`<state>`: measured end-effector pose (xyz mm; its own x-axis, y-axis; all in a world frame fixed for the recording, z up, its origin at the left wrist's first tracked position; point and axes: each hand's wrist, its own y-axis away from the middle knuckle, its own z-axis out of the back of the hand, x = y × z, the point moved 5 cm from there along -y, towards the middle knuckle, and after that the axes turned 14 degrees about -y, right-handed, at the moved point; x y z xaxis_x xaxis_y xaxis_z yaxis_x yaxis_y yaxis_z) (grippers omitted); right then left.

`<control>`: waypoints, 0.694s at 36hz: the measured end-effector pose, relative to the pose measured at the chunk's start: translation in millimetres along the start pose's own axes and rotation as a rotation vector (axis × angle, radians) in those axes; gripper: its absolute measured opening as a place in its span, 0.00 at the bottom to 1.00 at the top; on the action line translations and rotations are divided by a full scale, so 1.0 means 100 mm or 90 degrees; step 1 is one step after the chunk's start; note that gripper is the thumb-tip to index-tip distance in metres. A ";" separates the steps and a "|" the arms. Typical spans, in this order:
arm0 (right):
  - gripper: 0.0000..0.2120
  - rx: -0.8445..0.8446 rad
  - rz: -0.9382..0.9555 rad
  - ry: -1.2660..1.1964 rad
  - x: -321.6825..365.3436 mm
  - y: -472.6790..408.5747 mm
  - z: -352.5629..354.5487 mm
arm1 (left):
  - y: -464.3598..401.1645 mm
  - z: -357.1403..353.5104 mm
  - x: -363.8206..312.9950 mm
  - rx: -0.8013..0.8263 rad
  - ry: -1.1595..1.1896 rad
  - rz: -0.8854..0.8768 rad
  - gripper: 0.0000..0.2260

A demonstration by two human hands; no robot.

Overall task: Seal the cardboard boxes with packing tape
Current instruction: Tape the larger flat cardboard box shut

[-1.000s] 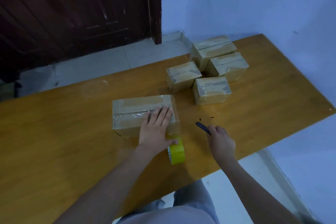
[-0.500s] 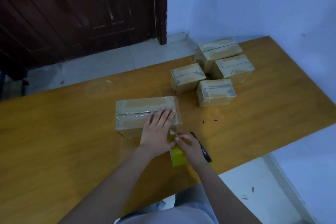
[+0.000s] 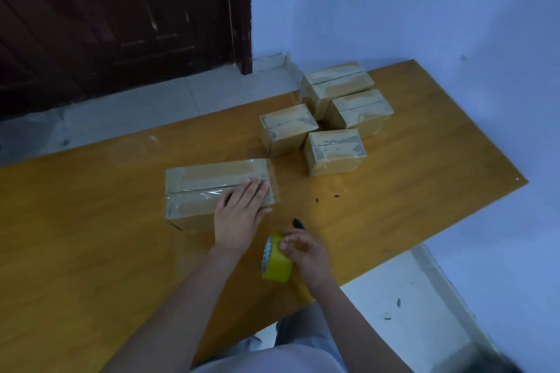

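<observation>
A long cardboard box (image 3: 200,191) lies on the wooden table (image 3: 91,251), its top covered with clear tape. My left hand (image 3: 241,216) rests flat on the box's right end, fingers spread. A yellow-green tape roll (image 3: 277,262) stands on edge near the table's front, and my right hand (image 3: 304,251) grips it from the right. A dark cutter (image 3: 298,223) pokes out just beyond my right hand's fingers; I cannot tell whether the hand holds it.
Several smaller taped boxes (image 3: 333,151) cluster at the far right of the table. A blue wall (image 3: 424,9) stands behind and right, a dark wooden door (image 3: 121,15) to the far left. Small dark specks (image 3: 325,197) lie on the table.
My right hand came in from the right with the dark cutter and took hold of the tape roll, which now sits slightly nearer the front edge. My left hand stayed on the box.
</observation>
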<state>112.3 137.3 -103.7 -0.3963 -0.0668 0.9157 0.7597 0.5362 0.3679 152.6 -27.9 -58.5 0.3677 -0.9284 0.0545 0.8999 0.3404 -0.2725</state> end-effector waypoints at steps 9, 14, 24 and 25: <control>0.03 -0.070 0.040 -0.057 0.16 -0.17 0.29 | -0.14 0.21 0.26 0.040 0.123 0.049 0.31; 0.04 -0.065 0.032 -0.034 0.14 -0.21 0.28 | -0.58 0.12 0.12 0.182 0.097 0.092 0.26; 0.21 -0.029 0.039 0.002 0.13 -0.24 0.25 | -0.86 -0.05 0.11 0.204 0.046 0.134 0.03; 0.20 -0.028 0.037 0.000 0.12 -0.24 0.25 | -0.85 -0.06 0.11 0.202 0.046 0.123 0.04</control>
<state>76.4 145.0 -106.0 -0.3510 -0.0363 0.9357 0.8035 0.5014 0.3209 78.4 -67.8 -40.0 0.5301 -0.8470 -0.0400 0.8479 0.5287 0.0404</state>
